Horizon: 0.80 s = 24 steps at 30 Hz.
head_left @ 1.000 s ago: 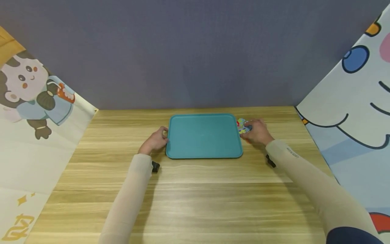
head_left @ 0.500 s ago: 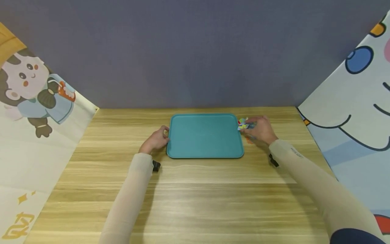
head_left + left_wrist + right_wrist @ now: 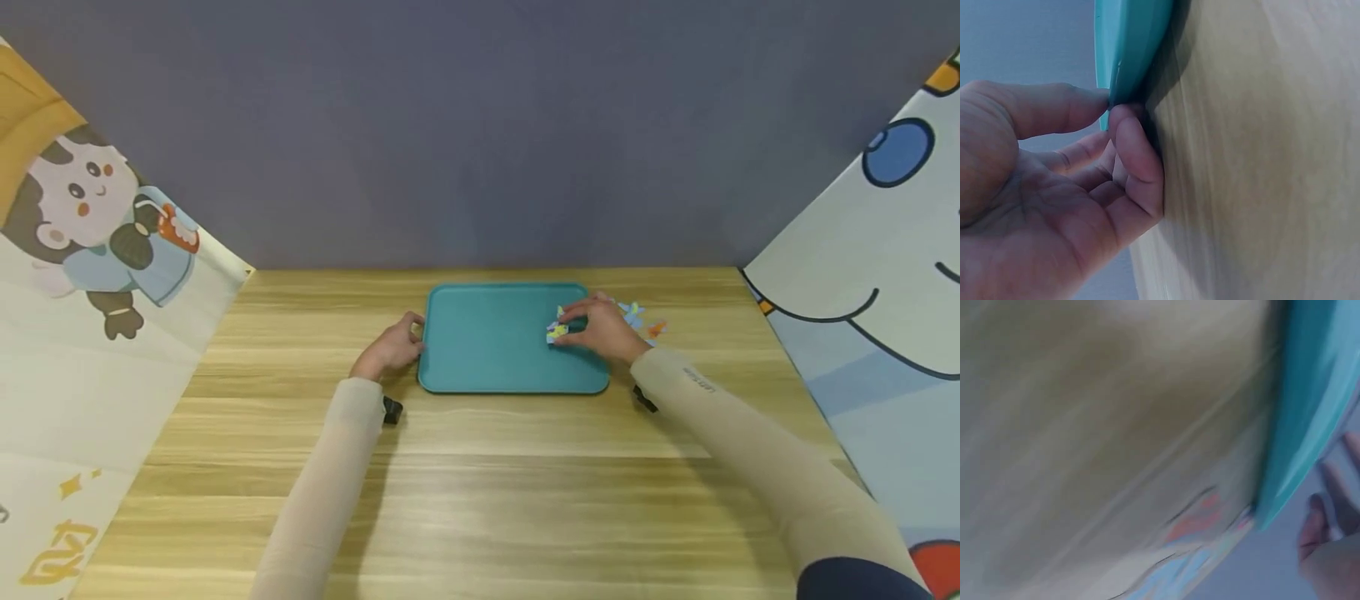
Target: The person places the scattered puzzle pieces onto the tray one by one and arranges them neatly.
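Note:
A teal rectangular tray (image 3: 487,342) lies on the wooden table. My left hand (image 3: 393,344) pinches its left rim; in the left wrist view the thumb is on the tray (image 3: 1138,47) edge and the curled fingers are beneath it. Over the right part of the tray, my right hand (image 3: 609,332) holds a small multicoloured piece (image 3: 557,333), yellow, white and purple, between thumb and fingers. Its exact kind is too small to tell. The right wrist view is blurred and shows only part of that hand (image 3: 1338,540), with the piece out of sight.
Small flat colourful pieces lie on the table right of the tray, a light blue one (image 3: 633,313) and an orange one (image 3: 656,329). A grey partition (image 3: 480,133) closes off the back. Printed cartoon panels stand at both sides.
My right hand has moved left from beside the tray to above it, carrying the multicoloured piece. Pieces on the table that it covered now show. My left hand stays at the tray's rim.

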{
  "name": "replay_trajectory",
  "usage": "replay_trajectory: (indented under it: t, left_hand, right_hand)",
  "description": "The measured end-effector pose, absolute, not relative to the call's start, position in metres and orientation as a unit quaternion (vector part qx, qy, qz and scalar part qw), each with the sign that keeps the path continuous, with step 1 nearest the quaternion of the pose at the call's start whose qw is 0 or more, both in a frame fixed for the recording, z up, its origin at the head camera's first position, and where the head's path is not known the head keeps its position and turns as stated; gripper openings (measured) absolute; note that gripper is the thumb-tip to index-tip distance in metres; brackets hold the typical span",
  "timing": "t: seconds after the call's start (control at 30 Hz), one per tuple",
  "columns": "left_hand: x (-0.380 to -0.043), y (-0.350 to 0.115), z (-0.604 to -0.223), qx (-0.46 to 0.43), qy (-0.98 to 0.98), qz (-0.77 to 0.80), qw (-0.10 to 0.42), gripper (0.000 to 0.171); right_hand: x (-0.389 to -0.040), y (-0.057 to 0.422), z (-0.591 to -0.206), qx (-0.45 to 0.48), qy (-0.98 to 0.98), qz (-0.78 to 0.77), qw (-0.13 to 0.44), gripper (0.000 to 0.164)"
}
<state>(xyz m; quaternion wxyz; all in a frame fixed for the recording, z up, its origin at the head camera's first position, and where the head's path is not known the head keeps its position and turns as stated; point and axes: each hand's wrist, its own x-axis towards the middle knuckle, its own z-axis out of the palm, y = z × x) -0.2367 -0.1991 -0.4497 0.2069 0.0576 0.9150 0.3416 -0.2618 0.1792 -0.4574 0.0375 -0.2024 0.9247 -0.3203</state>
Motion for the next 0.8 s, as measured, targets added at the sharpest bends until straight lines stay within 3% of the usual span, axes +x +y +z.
replay_trajectory:
  t: [0.8]
  left_hand:
    - [-0.241,-0.199,-0.449,0.057,0.921,0.329,0.201,0.047]
  right_hand:
    - [-0.281,0.081,-0.451,-0.255,0.931,-0.258,0.044,0.039]
